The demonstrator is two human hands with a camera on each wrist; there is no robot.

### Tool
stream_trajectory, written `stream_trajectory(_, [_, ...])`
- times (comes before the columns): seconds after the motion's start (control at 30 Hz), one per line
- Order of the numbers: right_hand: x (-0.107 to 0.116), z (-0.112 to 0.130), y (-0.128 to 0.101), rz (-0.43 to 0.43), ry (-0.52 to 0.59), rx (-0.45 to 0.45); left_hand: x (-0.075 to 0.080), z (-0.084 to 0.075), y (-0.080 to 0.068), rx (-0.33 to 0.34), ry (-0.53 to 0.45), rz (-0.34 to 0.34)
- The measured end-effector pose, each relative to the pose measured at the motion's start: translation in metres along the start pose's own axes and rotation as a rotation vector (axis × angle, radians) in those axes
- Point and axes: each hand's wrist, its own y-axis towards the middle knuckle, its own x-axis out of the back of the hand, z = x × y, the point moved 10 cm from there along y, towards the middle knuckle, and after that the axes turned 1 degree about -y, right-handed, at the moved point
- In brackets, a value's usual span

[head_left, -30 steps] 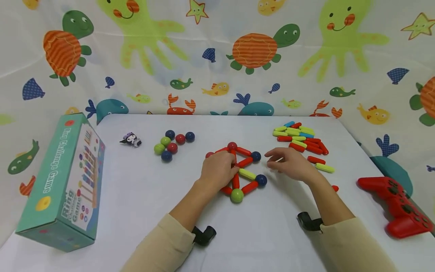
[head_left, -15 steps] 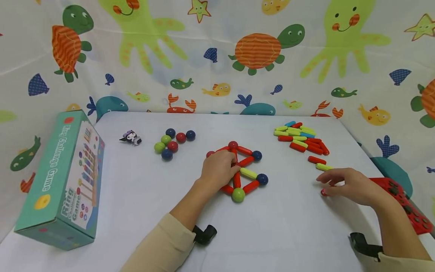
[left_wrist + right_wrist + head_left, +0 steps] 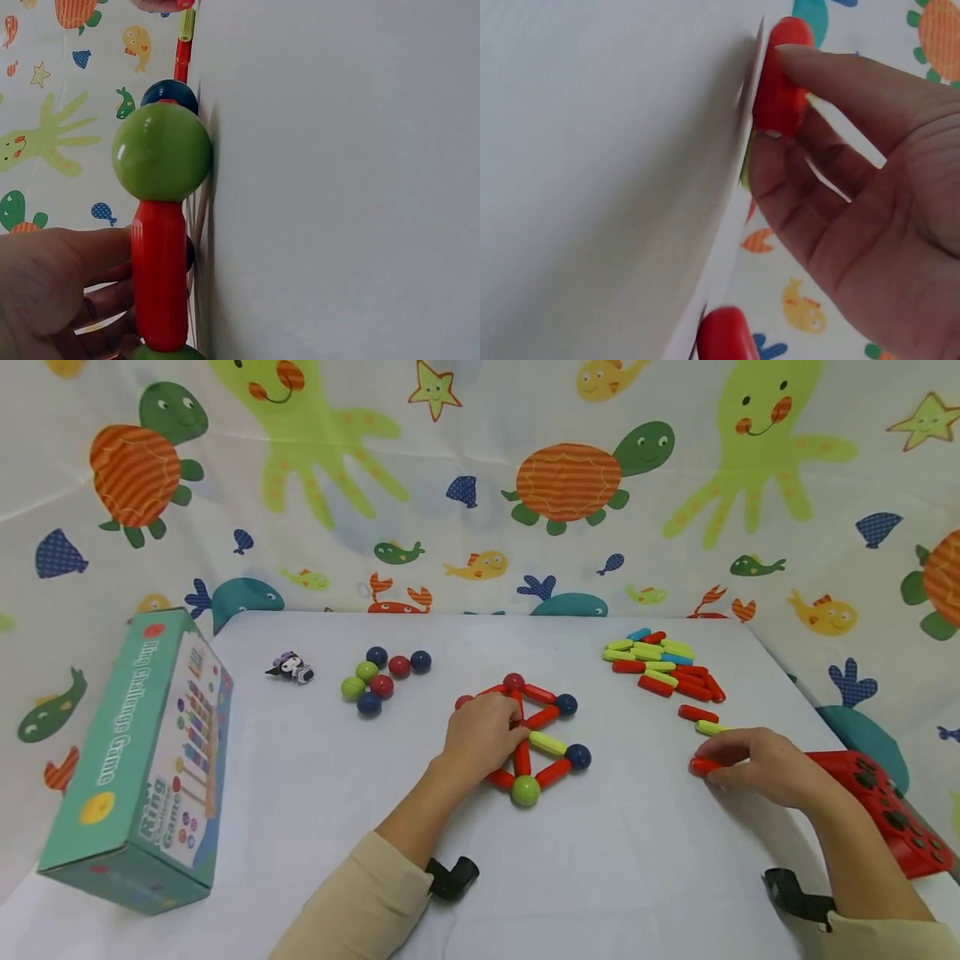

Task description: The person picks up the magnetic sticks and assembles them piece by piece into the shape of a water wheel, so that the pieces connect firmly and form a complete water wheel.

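Note:
A flat frame of magnetic building rods and balls (image 3: 553,771) lies mid-table, mostly red rods with one yellow-green rod (image 3: 547,743). My left hand (image 3: 483,735) holds its left middle part, covering some pieces. In the left wrist view, the fingers reach behind a red rod (image 3: 160,277) below a green ball (image 3: 162,152); their exact contact is partly hidden. On the right, my right hand (image 3: 772,768) pinches a loose red magnetic rod (image 3: 703,766) between thumb and fingers, at the table surface. The right wrist view shows the thumb on that rod (image 3: 784,79).
Several loose rods (image 3: 660,664) lie at back right, a red game controller (image 3: 877,810) at right. Several loose balls (image 3: 381,686) and a small figurine (image 3: 290,667) sit at back left. A green game box (image 3: 142,760) stands at the left edge.
My right hand has moved from beside the frame to the right and now pinches the loose red rod, turned and shifted slightly. The left hand stays on the frame.

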Motion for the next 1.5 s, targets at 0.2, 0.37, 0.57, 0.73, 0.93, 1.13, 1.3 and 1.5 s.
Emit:
stream_trajectory(0.2, [0.003,0.028,0.013,-0.054,0.098,0.081,-0.001,-0.001,0.0,-0.008,-0.001,-0.009])
stream_trajectory(0.37, [-0.005,0.057,0.032,-0.073,0.218,0.07,0.001,-0.001,-0.001,-0.004,-0.014,-0.022])
stream_trajectory(0.57, [-0.028,0.092,0.053,-0.011,0.318,0.021,0.002,-0.001,-0.001,0.001,-0.03,-0.022])
stream_trajectory(0.73, [-0.045,0.108,0.063,0.026,0.437,-0.052,0.002,-0.001,0.0,-0.004,-0.037,-0.03])
stream_trajectory(0.93, [-0.062,0.117,0.068,0.055,0.528,-0.115,0.0,0.0,-0.001,0.005,-0.026,-0.022])
stream_trajectory(1.13, [-0.068,0.123,0.067,0.065,0.538,-0.138,-0.001,0.0,-0.001,0.005,-0.03,-0.02])
stream_trajectory(1.3, [-0.069,0.121,0.068,0.061,0.524,-0.158,-0.002,0.0,-0.002,0.011,-0.031,-0.019])
stream_trajectory(1.5, [-0.068,0.117,0.071,0.066,0.509,-0.182,0.0,0.0,-0.002,0.018,-0.027,-0.02])
